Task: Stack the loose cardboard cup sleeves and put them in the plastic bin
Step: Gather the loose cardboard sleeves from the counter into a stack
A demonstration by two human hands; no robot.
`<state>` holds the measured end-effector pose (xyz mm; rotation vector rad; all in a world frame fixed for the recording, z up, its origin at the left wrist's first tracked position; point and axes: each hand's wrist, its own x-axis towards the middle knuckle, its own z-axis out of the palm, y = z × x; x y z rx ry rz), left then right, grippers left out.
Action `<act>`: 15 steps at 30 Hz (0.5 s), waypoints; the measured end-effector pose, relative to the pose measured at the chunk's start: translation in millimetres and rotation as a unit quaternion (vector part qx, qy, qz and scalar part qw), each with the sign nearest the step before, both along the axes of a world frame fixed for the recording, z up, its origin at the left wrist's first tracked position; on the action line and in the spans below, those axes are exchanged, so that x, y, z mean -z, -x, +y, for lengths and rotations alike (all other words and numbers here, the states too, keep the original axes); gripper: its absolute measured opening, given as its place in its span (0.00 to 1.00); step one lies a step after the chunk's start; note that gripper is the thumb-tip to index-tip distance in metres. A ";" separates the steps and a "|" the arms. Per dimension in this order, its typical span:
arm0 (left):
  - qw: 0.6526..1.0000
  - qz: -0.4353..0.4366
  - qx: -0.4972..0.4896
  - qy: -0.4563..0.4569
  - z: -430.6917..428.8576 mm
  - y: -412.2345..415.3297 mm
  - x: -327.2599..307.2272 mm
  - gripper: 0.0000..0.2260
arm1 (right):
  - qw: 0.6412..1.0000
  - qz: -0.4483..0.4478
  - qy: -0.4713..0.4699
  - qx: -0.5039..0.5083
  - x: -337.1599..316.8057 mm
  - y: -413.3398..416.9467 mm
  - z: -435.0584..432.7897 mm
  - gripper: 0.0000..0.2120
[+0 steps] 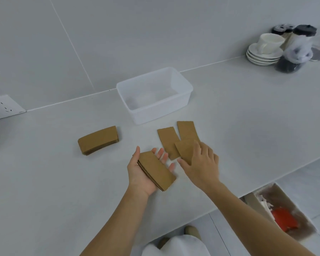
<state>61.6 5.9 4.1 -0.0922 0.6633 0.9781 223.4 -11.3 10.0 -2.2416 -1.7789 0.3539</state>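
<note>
My left hand (pixel 139 172) lies palm up and holds a small stack of brown cardboard sleeves (pixel 156 170). My right hand (pixel 201 161) grips one loose sleeve (pixel 184 149) by its near end, thumb under it. Two more loose sleeves lie flat on the counter beside it, one at the left (pixel 167 138) and one behind (pixel 187 130). A thicker pile of stacked sleeves (pixel 98 140) rests on the counter to the left. The clear plastic bin (pixel 183 100) stands behind the loose sleeves, with no sleeves inside.
White saucers with a cup (pixel 264 50) and dark-lidded jars (pixel 296 47) stand at the back right. A wall socket (pixel 4 108) is at the far left. The counter's front edge runs diagonally at right; below it sits a cardboard box (pixel 284 211) with red contents.
</note>
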 end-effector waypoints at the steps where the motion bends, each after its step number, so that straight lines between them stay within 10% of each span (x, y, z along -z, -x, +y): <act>1: 1.000 0.002 0.000 -0.002 1.1 -1.6 0.1 0.26 | 1.000 -0.004 0.018 0.007 4.9 -2.9 -3.2 0.35; 15: 0.999 0.033 -0.022 0.002 11.3 -7.6 -4.9 0.31 | 0.998 0.037 0.039 0.023 3.9 -9.2 -7.6 0.32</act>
